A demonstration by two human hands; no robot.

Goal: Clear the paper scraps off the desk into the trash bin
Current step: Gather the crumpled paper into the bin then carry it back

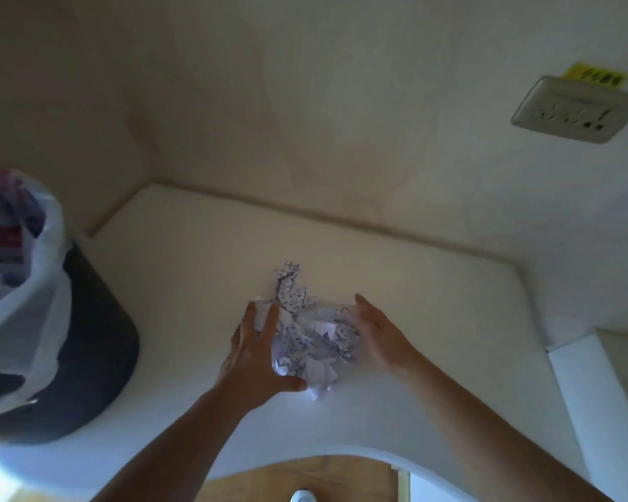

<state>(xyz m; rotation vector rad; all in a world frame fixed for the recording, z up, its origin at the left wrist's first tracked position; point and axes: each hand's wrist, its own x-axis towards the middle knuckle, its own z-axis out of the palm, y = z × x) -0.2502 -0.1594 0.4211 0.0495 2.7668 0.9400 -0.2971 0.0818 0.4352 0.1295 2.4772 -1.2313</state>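
A heap of crumpled, torn paper scraps (310,335) with small dark print lies in the middle of the white desk (182,269). My left hand (256,353) presses against the heap's left side, fingers spread over some scraps and thumb under its near edge. My right hand (377,331) stands flat against the heap's right side, fingers straight. The two hands cup the heap between them on the desk. The trash bin (87,342), dark with a white plastic liner, stands at the left edge of the desk.
The bin liner (26,284) holds coloured rubbish. The desk sits in a wall corner, with a wall socket (577,110) high at the right. A white ledge (595,393) borders the desk's right side. A wooden chair seat (305,476) shows below the desk's curved front edge.
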